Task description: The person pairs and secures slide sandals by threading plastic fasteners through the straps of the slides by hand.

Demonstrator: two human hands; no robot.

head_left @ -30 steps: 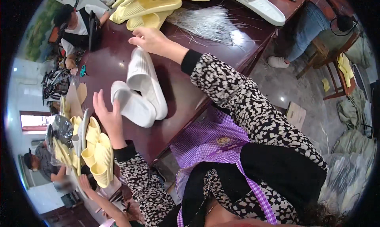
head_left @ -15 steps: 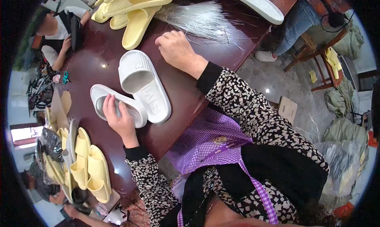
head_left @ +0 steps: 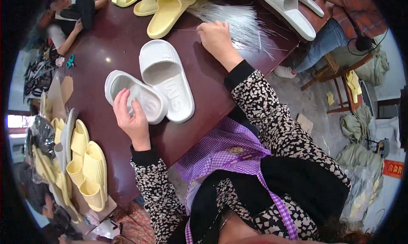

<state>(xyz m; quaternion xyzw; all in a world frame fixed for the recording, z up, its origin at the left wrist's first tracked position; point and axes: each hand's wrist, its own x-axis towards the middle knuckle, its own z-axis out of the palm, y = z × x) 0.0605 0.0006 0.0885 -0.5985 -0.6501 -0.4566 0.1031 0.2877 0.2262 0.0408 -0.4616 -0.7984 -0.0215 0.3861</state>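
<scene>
Two white slide slippers lie side by side on the dark red table. My left hand is over the left slipper, fingers spread and nothing gripped. Overlapping it, the right slipper lies sole down with its ridged strap away from me. At the near side of a loose bundle of thin whitish strands, my right hand is closed in a pinch. One thin strand sticks out to the left from its fingertips.
Yellow slippers are heaped at the far edge, with white slippers to their right. More yellow slippers stand at the left edge. Other people sit at the far left and far right. A wooden chair stands on the right.
My right hand has moved right and away to the strand bundle and now pinches a strand. My left hand stays by the left slipper. The whole view has shifted somewhat.
</scene>
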